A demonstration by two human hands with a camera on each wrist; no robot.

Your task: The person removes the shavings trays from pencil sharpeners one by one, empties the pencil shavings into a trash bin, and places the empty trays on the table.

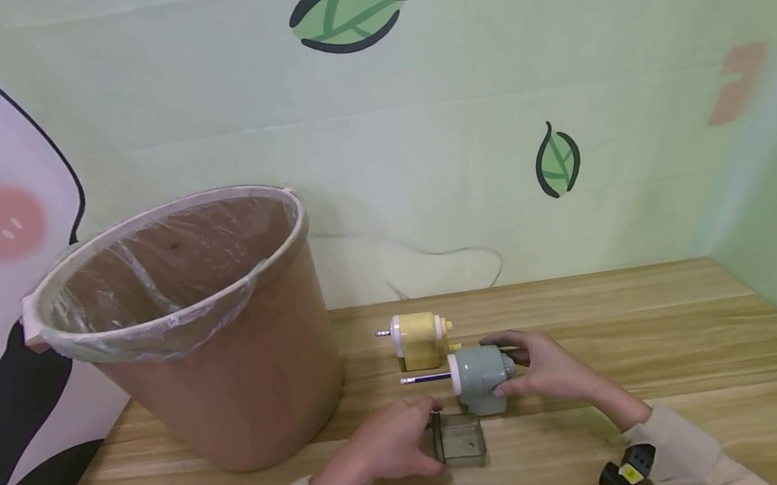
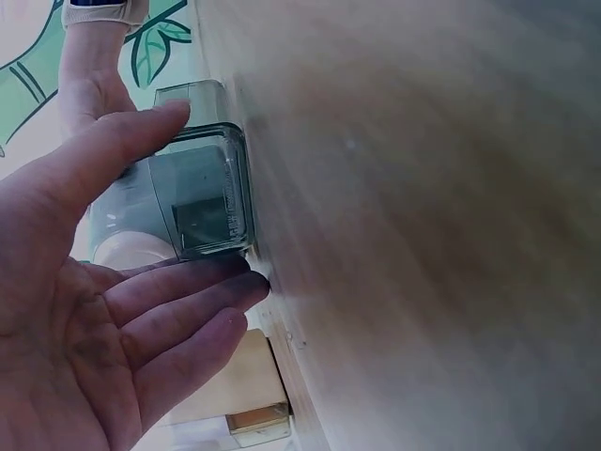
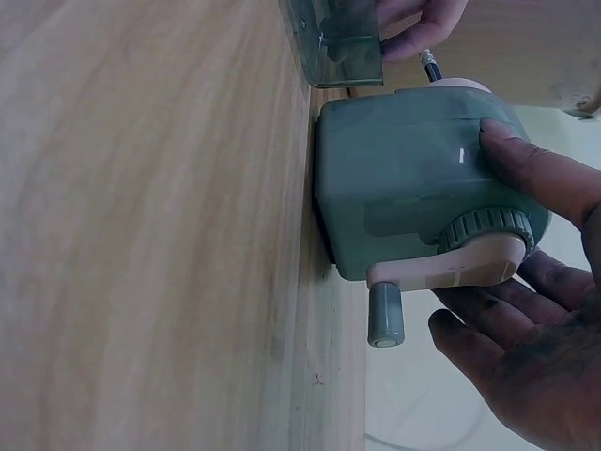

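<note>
A grey-green crank pencil sharpener point(image 1: 480, 378) stands on the wooden tabletop, and a dark pencil point(image 1: 430, 378) sticks out of its white front to the left. My right hand point(image 1: 550, 366) holds its body, thumb on the near side, other fingers round the far side. In the right wrist view its crank point(image 3: 441, 268) hangs by the palm. Just in front, my left hand point(image 1: 394, 442) grips a see-through shavings drawer point(image 1: 464, 442) between thumb and fingers; the left wrist view shows its open top. Behind stands a yellow sharpener point(image 1: 420, 341) with a pencil end at its front.
A large brown bin point(image 1: 237, 385) lined with a clear plastic bag stands left of the sharpeners. The wooden tabletop point(image 1: 633, 316) runs back to a pale green wall cloth printed with leaves point(image 1: 351, 16). A thin dark line curves across the cloth behind the sharpeners.
</note>
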